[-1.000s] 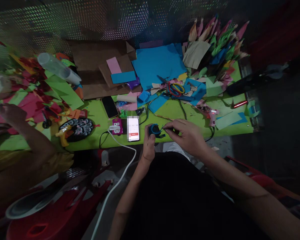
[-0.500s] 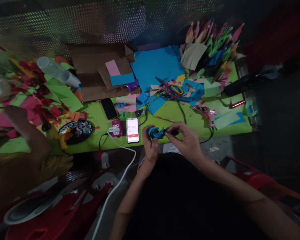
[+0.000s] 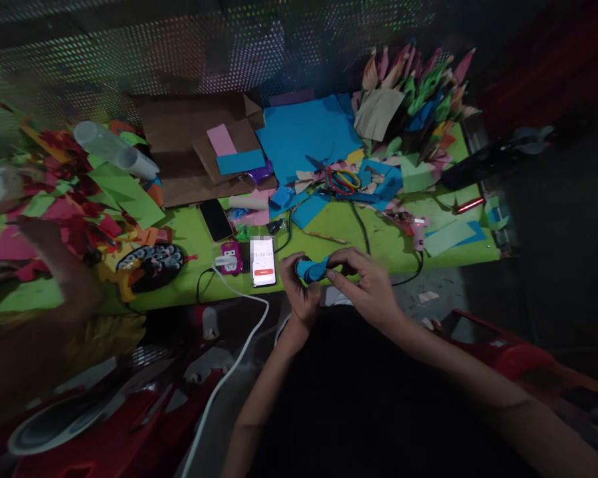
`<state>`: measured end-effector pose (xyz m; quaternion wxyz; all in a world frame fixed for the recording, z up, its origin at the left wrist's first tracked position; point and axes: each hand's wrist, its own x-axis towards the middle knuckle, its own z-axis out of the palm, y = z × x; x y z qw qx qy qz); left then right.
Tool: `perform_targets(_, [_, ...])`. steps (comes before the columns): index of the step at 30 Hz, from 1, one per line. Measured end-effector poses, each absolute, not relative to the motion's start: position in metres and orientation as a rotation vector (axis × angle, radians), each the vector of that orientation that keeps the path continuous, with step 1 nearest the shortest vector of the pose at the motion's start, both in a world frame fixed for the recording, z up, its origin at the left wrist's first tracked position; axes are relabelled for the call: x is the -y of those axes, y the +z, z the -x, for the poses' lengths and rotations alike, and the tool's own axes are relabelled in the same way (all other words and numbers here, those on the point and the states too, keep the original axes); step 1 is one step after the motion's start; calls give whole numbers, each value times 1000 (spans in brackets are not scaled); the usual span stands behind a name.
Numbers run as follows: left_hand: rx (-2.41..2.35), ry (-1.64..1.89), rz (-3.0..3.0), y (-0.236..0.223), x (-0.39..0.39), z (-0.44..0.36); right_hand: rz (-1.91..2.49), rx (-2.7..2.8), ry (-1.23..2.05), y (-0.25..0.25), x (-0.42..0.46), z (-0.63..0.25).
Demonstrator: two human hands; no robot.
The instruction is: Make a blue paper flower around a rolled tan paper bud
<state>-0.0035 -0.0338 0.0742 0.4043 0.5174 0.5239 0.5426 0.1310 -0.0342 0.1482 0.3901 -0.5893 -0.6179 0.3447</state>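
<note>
My left hand and my right hand are together at the near edge of the green table. Both pinch a small rolled blue paper piece between their fingertips, the left from the left side, the right from the right. The fingers of each hand are curled round the roll. A lit phone lies just left of my left hand.
A pink charger with a white cable, a dark phone, scissors, a glue gun, blue sheets and folded paper flowers cover the table. Another person's arm reaches in at left. Red stools stand below.
The blue paper has been rolled tighter and both hands have drawn a little nearer to me. The other person's arm at left has shifted. The view has drifted slightly.
</note>
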Motion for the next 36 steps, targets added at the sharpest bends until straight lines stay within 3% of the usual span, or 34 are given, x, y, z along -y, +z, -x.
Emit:
perform_targets(14, [-1341,1440,-1445,70,35,4,1543,1662,772,151,33,-128])
perform_targets(36, [-1360,1411,-1573,67,35,8,1618,1493,954,150,27,-121])
